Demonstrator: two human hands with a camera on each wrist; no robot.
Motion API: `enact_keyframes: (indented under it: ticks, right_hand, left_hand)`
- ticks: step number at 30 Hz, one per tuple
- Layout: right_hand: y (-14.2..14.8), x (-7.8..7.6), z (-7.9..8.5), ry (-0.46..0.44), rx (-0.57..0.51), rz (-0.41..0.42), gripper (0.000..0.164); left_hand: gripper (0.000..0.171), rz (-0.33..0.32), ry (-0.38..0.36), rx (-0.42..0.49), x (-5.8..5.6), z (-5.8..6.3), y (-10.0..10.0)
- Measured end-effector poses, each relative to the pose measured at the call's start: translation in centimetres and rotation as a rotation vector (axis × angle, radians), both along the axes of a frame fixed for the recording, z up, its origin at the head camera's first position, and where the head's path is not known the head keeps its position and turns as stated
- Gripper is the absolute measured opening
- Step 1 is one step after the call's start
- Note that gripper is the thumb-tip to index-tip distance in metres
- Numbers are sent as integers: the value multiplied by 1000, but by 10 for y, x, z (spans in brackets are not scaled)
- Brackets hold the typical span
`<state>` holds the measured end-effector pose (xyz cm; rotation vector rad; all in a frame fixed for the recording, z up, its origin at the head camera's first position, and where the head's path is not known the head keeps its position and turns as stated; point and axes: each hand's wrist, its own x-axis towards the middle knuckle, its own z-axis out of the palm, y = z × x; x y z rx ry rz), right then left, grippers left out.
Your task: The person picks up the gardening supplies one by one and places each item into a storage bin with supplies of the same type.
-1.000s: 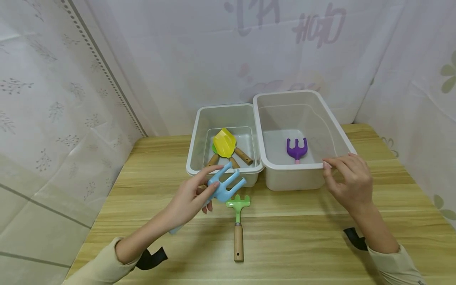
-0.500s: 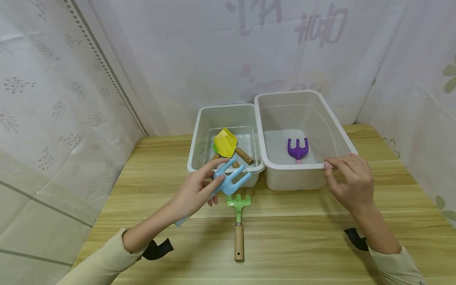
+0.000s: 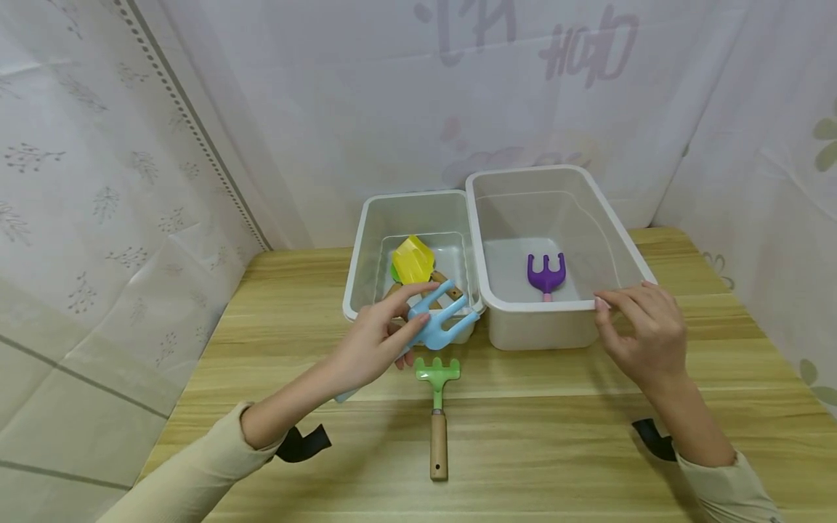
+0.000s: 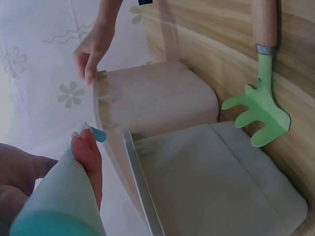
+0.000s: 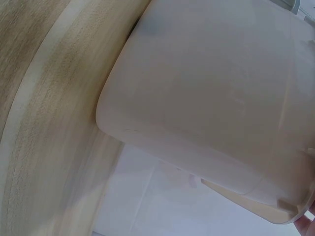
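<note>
My left hand (image 3: pixel 369 340) grips a light blue garden hand fork (image 3: pixel 437 333), prongs pointing right, above the front rim of the smaller bin (image 3: pixel 353 272). In the left wrist view, the fork's pale handle (image 4: pixel 61 196) runs along the palm. My right hand (image 3: pixel 647 335) pinches the front right rim of the larger white bin (image 3: pixel 543 306); in the right wrist view only its fingertips (image 5: pixel 306 223) show at the rim. A purple hand fork (image 3: pixel 546 276) lies in the larger bin. In front of the bins, a green hand rake (image 3: pixel 437 378) with a wooden handle lies on the table.
Inside the smaller bin are a yellow trowel (image 3: pixel 413 260) and several wooden handles, with a bit of green under the yellow blade. Both bins stand side by side on the wood-grain table (image 3: pixel 536 450). A pale printed curtain (image 3: pixel 327 109) hangs behind them.
My left hand has moved right and slightly up with the blue hand fork, towards the larger bin. The right hand stays at the rim.
</note>
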<state>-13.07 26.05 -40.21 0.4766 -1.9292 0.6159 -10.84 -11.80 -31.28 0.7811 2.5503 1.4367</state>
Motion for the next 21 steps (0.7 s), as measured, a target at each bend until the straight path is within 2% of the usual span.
enact_keyframes:
  ticks: [7, 21]
  right_hand:
    - [-1, 0, 0, 1, -6, -3, 49]
    - [-1, 1, -1, -3, -3, -7, 49]
  left_hand:
    - [46, -4, 5, 22, -7, 3, 5]
    - [45, -2, 46, -13, -18, 13, 12]
